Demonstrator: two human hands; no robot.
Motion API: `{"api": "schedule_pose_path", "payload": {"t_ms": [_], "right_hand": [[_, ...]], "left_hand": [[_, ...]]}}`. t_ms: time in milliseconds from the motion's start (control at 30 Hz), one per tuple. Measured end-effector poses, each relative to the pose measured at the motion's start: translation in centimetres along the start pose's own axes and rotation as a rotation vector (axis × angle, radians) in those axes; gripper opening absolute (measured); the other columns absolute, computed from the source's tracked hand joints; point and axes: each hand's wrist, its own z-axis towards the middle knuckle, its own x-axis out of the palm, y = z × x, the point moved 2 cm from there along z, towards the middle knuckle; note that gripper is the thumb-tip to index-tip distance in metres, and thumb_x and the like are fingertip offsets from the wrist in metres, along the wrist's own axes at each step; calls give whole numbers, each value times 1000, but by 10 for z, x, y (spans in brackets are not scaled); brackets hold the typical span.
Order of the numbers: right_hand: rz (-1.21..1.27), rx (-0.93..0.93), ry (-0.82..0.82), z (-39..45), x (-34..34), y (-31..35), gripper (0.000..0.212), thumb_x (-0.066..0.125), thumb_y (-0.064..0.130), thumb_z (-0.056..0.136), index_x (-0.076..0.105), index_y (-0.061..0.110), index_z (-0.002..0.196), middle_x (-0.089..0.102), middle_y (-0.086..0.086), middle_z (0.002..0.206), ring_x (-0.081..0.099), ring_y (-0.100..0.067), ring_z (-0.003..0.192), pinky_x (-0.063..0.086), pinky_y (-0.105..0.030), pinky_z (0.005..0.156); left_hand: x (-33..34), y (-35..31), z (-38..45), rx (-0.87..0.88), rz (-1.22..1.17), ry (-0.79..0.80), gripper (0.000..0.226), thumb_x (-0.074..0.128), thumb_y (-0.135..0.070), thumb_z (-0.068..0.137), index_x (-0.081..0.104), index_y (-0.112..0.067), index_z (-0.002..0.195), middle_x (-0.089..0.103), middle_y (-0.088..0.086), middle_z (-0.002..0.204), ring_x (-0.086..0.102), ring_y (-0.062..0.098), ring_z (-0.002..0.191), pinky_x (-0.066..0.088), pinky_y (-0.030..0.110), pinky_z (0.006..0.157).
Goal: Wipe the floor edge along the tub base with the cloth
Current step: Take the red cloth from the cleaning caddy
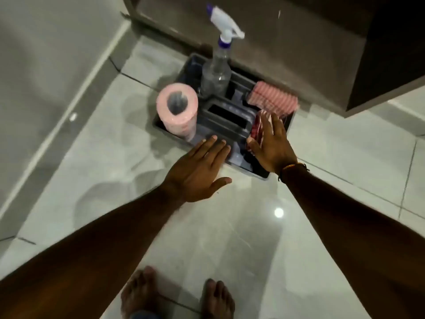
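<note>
A red-and-white cloth (257,127) sticks up in the right compartment of a dark caddy (264,174) that stands on the tiled floor. My right hand (273,146) is stretched out flat against this cloth, fingers apart, with the thumb low on its left side; no closed grip shows. My left hand (197,173) hovers open over the caddy's near edge and holds nothing. A grey panel (46,65) on the left meets the floor along a pale strip (69,125). Motion blurs the picture.
The caddy also holds a pink paper roll (178,109), a clear spray bottle (216,74) with a white and purple trigger, and a folded pink striped cloth (273,100). A dark cabinet (379,54) overhangs at the upper right. My bare feet (142,293) stand on glossy tiles.
</note>
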Motion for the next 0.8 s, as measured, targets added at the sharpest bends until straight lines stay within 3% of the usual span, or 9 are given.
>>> {"api": "schedule_pose_path", "payload": {"t_ms": [67, 133, 200, 367, 467, 633, 733, 800], "right_hand": [[-32, -5, -6, 14, 25, -10, 89, 53, 47, 107, 1, 13, 170, -2, -16, 179, -3, -43, 166, 9, -57, 137], [-54, 12, -30, 24, 47, -16, 92, 52, 49, 107, -4, 12, 169, -6, -16, 179, -8, -45, 165, 0, -55, 136], [-62, 41, -93, 26, 62, -18, 91, 53, 44, 107, -5, 11, 169, -5, -17, 179, -8, -48, 164, 0, -56, 134], [-61, 84, -137, 24, 70, -17, 84, 51, 7, 106, -5, 11, 169, -6, -15, 179, -9, -47, 164, 11, -58, 134], [5, 82, -113, 22, 63, -18, 81, 52, 5, 107, 0, 10, 169, -2, -15, 180, -7, -44, 165, 11, -55, 134], [339, 97, -145, 8, 26, -11, 68, 41, -9, 102, 23, 6, 166, 27, -17, 173, 27, -36, 161, 24, -48, 136], [638, 137, -160, -22, 6, 12, 63, 39, -13, 105, 29, 6, 164, 35, -15, 169, 38, -34, 155, 36, -24, 128], [833, 149, -161, -45, -3, 37, 58, 36, -11, 108, 29, 3, 163, 39, -14, 165, 47, -36, 147, 45, -32, 121]], "left_hand": [[32, 4, 11, -56, -25, 64, 92, 9, -73, 100, 4, -11, 169, 6, 11, 179, -1, 29, 166, -7, 42, 133], [61, 8, 19, -82, 3, 94, 93, 7, -74, 100, -1, -12, 168, 0, 10, 179, -5, 29, 166, -12, 42, 130], [78, 10, 23, -79, 51, 80, 95, 8, -75, 99, 3, -10, 168, 4, 13, 179, 0, 31, 166, -5, 48, 133], [86, 11, 24, -78, 68, -14, 94, 14, -74, 101, 19, -8, 167, 20, 16, 176, 15, 35, 164, 8, 52, 133], [86, 12, 24, -72, 58, -15, 92, 18, -73, 102, 19, -8, 167, 19, 16, 176, 15, 34, 164, 10, 52, 134], [68, 18, 11, -105, -16, 38, 96, 15, -76, 100, 7, -9, 168, 7, 13, 178, 4, 30, 166, 1, 45, 134], [41, 21, -17, -199, -94, 36, 99, 12, -78, 98, 7, -8, 169, 8, 13, 178, 5, 30, 166, 6, 45, 135], [17, 22, -45, -240, -103, 33, 102, 7, -79, 97, 11, -6, 168, 13, 16, 177, 11, 32, 165, 10, 46, 135]]}}
